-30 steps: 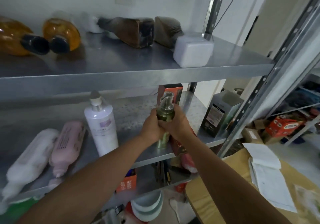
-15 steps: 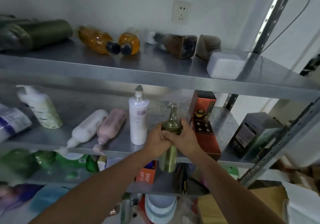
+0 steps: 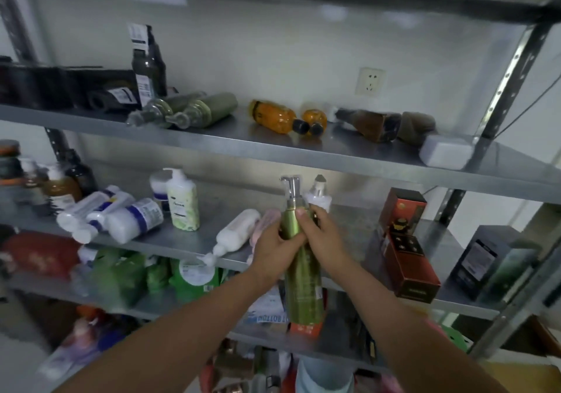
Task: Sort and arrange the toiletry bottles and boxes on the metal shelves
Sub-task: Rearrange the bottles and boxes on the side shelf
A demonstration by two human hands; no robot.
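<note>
Bottle position: the green pump bottle [image 3: 303, 280] is upright in front of the middle shelf [image 3: 170, 241], with its pump head above the shelf's front edge and its base below it. The left hand [image 3: 273, 247] curls its fingers round the bottle's upper body. The right hand [image 3: 321, 234] grips the same section, thumb pressed on the front. A white pump bottle [image 3: 318, 198] stands mid-shelf. Red-brown boxes [image 3: 409, 265] occupy the shelf's right part.

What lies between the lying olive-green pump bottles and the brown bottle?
Head view: two orange bottles on their sides, then a small white object, unclear.
</note>
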